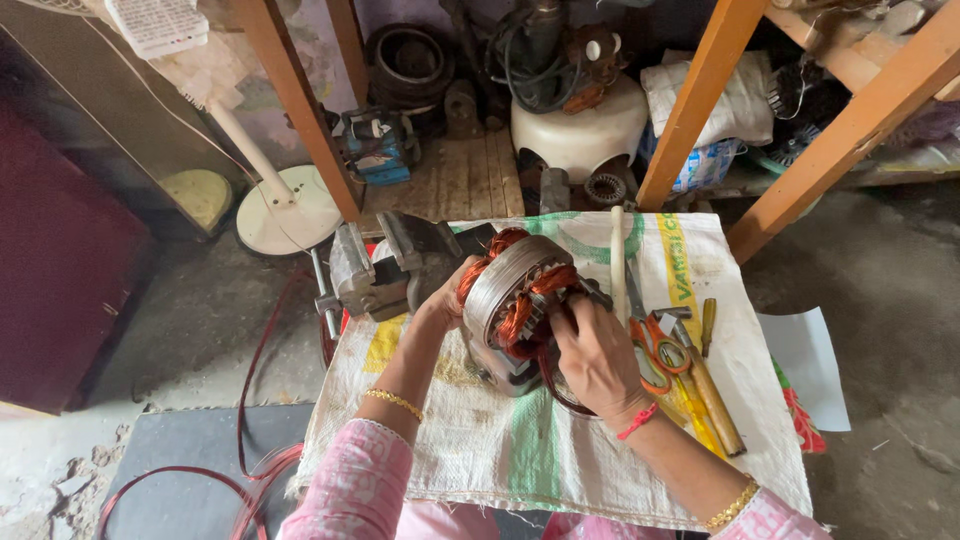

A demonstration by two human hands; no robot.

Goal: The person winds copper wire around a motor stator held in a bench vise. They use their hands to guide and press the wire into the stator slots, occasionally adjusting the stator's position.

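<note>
- The motor stator [512,300], a round metal ring with copper-coloured wire coils, lies near the centre of the view, on a white woven sack [560,440] with green and yellow print that covers the work surface.
- The left hand [440,305] is at the 9 o'clock side of the stator. Its fingers go around the outer ring and hold it closed; the fingertips are hidden behind the metal.
- The right hand [592,355] is at the 4 o'clock side of the stator. Its fingers are bent and pressed into the copper coils at the open face. I cannot tell if they pinch one wire or only push on the winding.
- A dark loop of wire hangs from under the right hand, at the 6 o'clock side of the stator.
- At 3 o'clock from the right hand lie the tools on the sack: orange-handled scissors [655,350], just beside the hand, then a hammer [705,390] with wooden handle, and a yellow-handled tool [690,405] between them.
- A pale stick [618,265] lies at 1 o'clock from the stator, nearly upright in the view.
- A grey bench vise [375,270] stands at 10 o'clock, near the left hand.
- Red wire [250,390] lies in loops on the floor at 8 o'clock.
</note>
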